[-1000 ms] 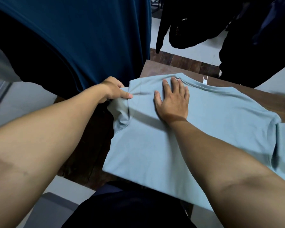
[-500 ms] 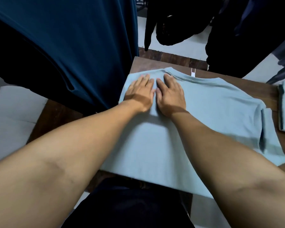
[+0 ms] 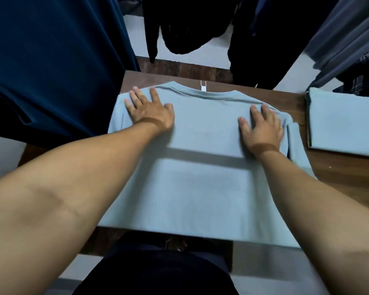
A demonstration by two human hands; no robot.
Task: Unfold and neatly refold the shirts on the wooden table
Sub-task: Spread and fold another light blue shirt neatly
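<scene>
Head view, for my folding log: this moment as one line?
left hand: flat on light blue shirt, left of collar | right hand: flat on it, right side | folded shirt: right, on wooden table

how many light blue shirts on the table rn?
2. The spread shirt lies in the middle under the left hand and right hand, both flat. The folded shirt sits at far right, cut off by the frame; it may be a stack.

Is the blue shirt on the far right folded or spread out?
Folded: the right-hand shirt lies as a compact rectangle, with layered edges showing along its left side.
</scene>
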